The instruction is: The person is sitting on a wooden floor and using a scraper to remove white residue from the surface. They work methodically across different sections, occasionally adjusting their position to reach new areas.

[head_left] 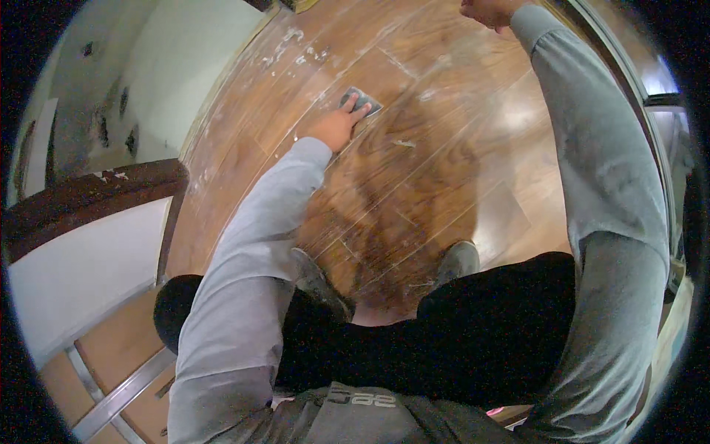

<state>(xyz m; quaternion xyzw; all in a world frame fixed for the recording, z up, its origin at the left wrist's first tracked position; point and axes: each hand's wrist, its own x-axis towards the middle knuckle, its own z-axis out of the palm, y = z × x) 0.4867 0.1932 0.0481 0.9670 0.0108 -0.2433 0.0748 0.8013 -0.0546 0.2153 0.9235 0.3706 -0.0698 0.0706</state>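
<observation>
My left hand [336,127] reaches down to the wood-look floor [458,133], fingers closed over a small flat grey scraper [367,103]. Two of its fingers lie along the scraper's top, and the tool rests against the planks. Whitish smears [292,46] and dried specks mark the boards beyond it. At the top edge of the view, my right hand [489,12] is cut off in part. Its fingers look curled, and whatever they may hold cannot be made out.
A pale wall [188,59] with dark patches rises at the left, above a dark brown wooden edge [103,189]. Metal framing [126,392] lies lower left. A metal track [617,44] runs along the right. My shoes [458,263] stand on the floor below.
</observation>
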